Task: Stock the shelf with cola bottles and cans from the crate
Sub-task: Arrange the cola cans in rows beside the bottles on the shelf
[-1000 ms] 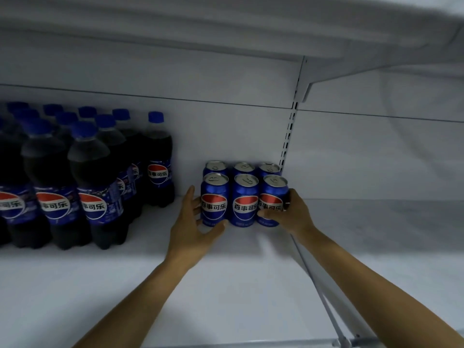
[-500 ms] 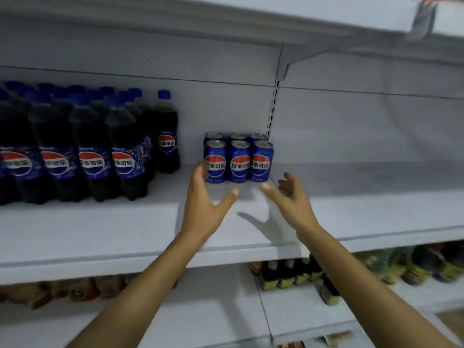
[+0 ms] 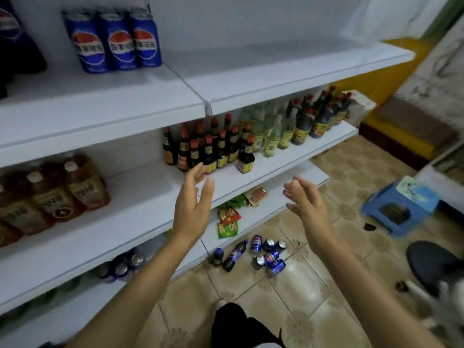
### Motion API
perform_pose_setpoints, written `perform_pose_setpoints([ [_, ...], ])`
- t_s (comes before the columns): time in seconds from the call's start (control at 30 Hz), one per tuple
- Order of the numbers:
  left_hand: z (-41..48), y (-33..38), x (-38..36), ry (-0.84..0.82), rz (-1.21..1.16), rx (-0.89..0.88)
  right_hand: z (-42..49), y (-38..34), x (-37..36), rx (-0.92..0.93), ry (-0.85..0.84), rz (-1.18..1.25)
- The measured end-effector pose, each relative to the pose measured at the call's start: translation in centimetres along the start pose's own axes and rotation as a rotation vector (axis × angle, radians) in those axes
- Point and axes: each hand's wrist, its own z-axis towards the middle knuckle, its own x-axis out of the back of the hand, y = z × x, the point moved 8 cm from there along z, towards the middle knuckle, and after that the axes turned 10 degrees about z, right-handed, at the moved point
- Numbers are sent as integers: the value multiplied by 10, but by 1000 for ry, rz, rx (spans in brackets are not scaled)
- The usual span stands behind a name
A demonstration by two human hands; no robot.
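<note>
Left hand (image 3: 193,204) and right hand (image 3: 305,204) hover open and empty, fingers loosely spread, before the shelving (image 3: 100,109).
Shelved cola cans (image 3: 116,41) stand at upper left. Well below and between the hands, on the floor tiles (image 3: 313,285), a cola bottle (image 3: 234,256) lies with its cap toward the upper right, nearer the left hand. Loose cola cans (image 3: 270,257) lie just beside it, likelier the right hand's reach.

This is a small grocery shop. White metal shelves (image 3: 100,109) run in tiers, each stocked in rows by kind: blue cola cans (image 3: 115,41) up top, red-capped sauce bottles (image 3: 208,146) beside pale green bottles (image 3: 271,136), amber drink bottles (image 3: 82,182), and snack packets (image 3: 228,217) low down. A few loose cans (image 3: 275,266) lie on the tiled floor (image 3: 301,310) near a blue plastic stool (image 3: 401,202).
</note>
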Motion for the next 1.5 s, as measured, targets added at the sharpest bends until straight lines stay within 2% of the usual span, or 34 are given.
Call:
perform_pose_setpoints([
  [0.27, -27, -37, -133, -316, 71, 145, -19, 74, 139, -226, 264, 65],
  [0.43, -24, -52, -247, -470, 183, 179, -2, 133, 215, -393, 329, 113],
  [0.57, -28, -81, -329, -538, 178, 377, 33, 182, 272, -547, 344, 146],
  [0.7, -33, -140, -416, -550, 182, 596, 98, 250, 328, -706, 294, 107],
  [0.93, -71, -286, -489, -528, 229, 929, 144, 425, 368, -1002, 216, 33],
  [1.07, -95, -386, -529, -569, 298, 1033, 149, 542, 375, -1177, 52, -94],
  [1.13, -105, -441, -553, -604, 312, 1091, 157, 597, 384, -1245, 106, -72],
  [1.27, -118, -556, -607, -690, 352, 1103, 185, 709, 394, -1269, 254, -55],
  [1.5, -134, -700, -687, -620, 306, 1243, 217, 870, 343, -1225, 206, -119],
])
